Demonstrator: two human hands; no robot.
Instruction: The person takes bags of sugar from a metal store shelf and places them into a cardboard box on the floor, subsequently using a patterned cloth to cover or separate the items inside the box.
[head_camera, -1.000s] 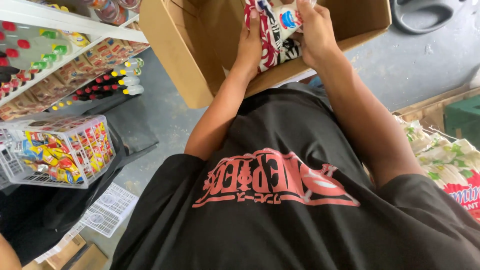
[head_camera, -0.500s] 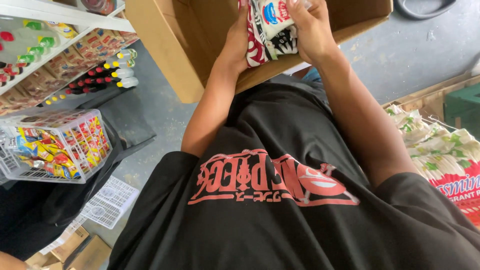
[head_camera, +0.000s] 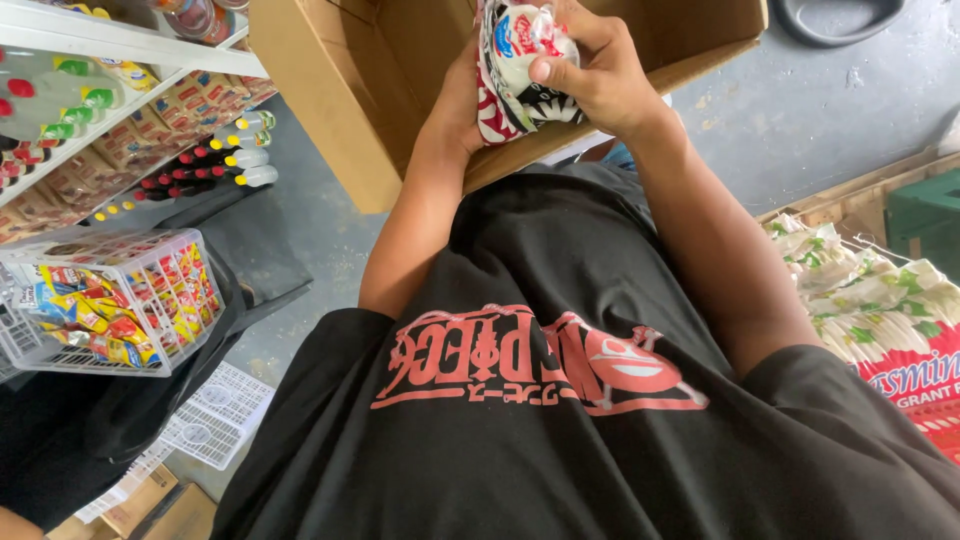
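Observation:
I look down my black printed shirt at both hands raised in front of me. My left hand (head_camera: 462, 95) and my right hand (head_camera: 592, 68) together grip a bundle of small snack packets (head_camera: 515, 62), printed white, red, black and blue. The bundle is held over the open brown cardboard box (head_camera: 335, 95) that rests against my front. My right thumb presses on the front of the bundle; my left hand is partly hidden behind it.
A white shelf (head_camera: 95, 40) at left carries bottles and packets. A white wire basket (head_camera: 110, 300) of colourful packets sits lower left. Sacks with green print (head_camera: 880, 310) lie at right beside a green crate (head_camera: 925, 215). Papers (head_camera: 215, 410) lie on the grey concrete floor.
The bundle and both hands have come slightly lower and nearer to me, and my right hand has shifted its grip over the packets.

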